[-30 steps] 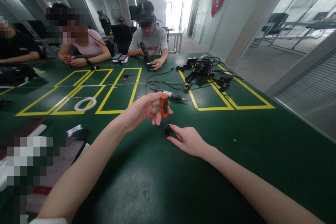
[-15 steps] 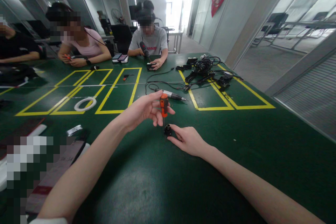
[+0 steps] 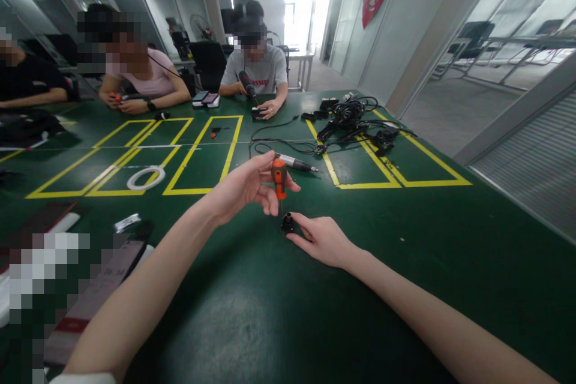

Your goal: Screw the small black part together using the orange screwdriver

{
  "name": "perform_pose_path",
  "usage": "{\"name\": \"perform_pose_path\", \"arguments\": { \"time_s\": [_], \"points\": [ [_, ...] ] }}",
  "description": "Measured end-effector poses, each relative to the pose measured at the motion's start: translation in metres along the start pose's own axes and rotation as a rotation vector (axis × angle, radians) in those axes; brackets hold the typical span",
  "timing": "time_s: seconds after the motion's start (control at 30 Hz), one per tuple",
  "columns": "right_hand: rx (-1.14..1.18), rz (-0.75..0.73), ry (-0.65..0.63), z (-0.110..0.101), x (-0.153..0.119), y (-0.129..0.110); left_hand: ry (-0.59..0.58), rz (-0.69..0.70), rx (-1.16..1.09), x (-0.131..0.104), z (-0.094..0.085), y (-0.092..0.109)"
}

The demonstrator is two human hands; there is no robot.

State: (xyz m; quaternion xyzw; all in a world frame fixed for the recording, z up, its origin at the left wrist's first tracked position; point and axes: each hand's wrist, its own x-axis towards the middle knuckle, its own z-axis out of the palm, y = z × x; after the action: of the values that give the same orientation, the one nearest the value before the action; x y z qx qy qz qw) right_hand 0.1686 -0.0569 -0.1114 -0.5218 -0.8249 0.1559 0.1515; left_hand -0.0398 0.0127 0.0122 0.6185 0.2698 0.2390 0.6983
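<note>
An orange and dark grey screwdriver [image 3: 279,177] stands nearly upright with its shaft pointing down. My left hand [image 3: 252,188] has its fingers curled around the handle, the thumb near the top. The shaft's lower end meets a small black part [image 3: 287,225] with a short round post; the exact contact point is too small to see. On the right side of that part, my right hand [image 3: 321,240] pinches it between thumb and forefinger against the green table [image 3: 252,312].
Beyond my hands lies a grey pen-like electric screwdriver [image 3: 292,162] with a cable. Black cables [image 3: 348,117] are heaped at the back right. A white tape roll [image 3: 130,183] and yellow tape outlines are to the left. Across the table, a person [image 3: 256,72] works with a power tool.
My left thumb has shifted slightly left and up at the handle's top. The screwdriver handle leans a little further left. My right hand and the black part stay put.
</note>
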Motion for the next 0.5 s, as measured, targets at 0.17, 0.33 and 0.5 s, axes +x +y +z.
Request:
{"name": "perform_pose_path", "arguments": {
  "time_s": [0.17, 0.33, 0.5],
  "points": [
    [-0.008, 0.002, -0.002, -0.0004, -0.0001, -0.0004, 0.027, -0.017, 0.003, 0.0003, 0.0028, 0.0013],
    [-0.036, 0.006, -0.007, 0.0, 0.0004, 0.0003, 0.097, 0.016, 0.016, -0.0026, 0.0055, 0.0012],
    [-0.033, -0.012, 0.01, 0.0015, -0.0005, 0.0015, 0.087, 0.02, 0.065, -0.0023, 0.005, 0.0001]
  ]
}}
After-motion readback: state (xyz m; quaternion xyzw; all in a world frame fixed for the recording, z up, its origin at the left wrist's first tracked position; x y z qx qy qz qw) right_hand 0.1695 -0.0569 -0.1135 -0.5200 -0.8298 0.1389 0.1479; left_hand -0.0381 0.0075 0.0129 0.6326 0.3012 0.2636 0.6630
